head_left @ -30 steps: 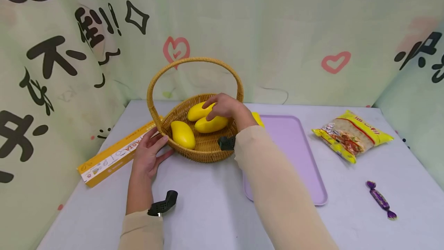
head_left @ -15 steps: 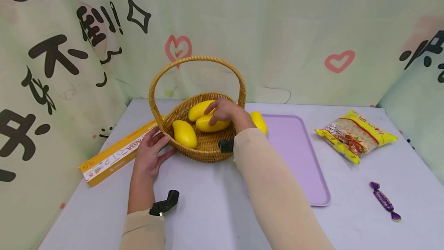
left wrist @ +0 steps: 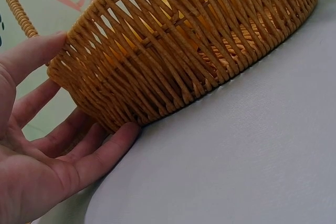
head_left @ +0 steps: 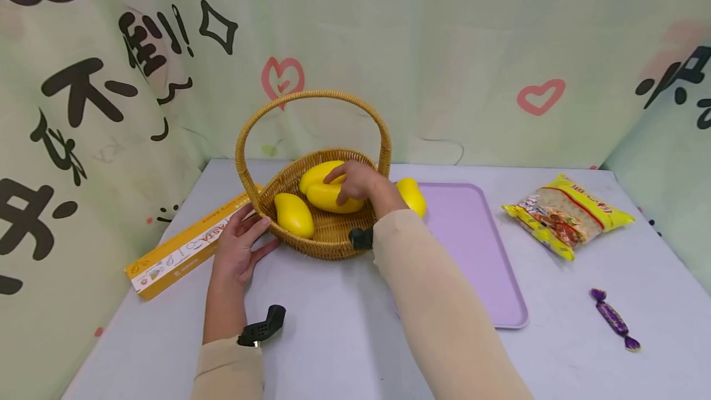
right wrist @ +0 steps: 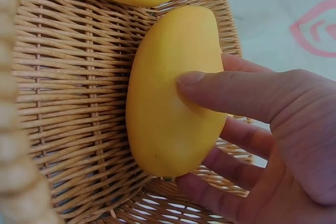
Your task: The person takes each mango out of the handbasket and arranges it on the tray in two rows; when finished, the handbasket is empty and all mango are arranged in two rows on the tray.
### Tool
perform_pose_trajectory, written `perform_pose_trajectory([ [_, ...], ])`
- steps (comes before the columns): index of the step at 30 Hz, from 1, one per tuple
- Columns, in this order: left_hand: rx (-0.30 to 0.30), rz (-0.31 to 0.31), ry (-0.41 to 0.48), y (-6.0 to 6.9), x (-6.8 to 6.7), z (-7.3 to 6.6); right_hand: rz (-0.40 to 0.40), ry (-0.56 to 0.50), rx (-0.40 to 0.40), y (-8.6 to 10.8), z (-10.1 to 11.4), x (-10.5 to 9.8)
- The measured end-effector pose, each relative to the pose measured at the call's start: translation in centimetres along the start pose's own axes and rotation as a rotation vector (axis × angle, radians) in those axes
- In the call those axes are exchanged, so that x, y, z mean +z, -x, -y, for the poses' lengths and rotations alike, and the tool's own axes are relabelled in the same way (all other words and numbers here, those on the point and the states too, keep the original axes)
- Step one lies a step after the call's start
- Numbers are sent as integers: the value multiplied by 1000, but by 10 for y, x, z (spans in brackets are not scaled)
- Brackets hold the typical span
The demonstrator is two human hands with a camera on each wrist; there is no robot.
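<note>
Head view alone shows candy point(head_left: 615, 320) — right fingers point(right wrist: 249, 137) pinch a mango point(right wrist: 160, 114); left fingers point(left wrist: 105, 159) grip the basket point(left wrist: 157, 72).

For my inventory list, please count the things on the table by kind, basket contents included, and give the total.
Mangoes: 4, one partly hidden
Basket: 1
Tray: 1
Box: 1
Bag: 1
Candy: 1
Total: 9

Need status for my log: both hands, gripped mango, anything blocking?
Left hand holding basket. Right hand gripping mango inside. Handle arches above, apparently not blocking.
</note>
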State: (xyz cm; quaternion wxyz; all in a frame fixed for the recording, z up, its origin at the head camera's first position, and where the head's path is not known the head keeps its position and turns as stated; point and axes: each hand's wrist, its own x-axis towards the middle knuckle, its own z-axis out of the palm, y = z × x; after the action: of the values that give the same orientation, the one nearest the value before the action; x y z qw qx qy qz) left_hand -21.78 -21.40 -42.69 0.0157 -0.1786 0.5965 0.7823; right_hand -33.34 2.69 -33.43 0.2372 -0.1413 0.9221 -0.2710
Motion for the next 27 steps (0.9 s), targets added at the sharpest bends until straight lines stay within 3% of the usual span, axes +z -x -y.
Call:
perform_pose_trajectory([
  [6, 5, 10, -3, 0, 2, -1, -51, 51, -47, 5, 0, -3],
  [27, 10, 6, 6, 1, 0, 0, -104, -52, -168, 39, 10, -15],
])
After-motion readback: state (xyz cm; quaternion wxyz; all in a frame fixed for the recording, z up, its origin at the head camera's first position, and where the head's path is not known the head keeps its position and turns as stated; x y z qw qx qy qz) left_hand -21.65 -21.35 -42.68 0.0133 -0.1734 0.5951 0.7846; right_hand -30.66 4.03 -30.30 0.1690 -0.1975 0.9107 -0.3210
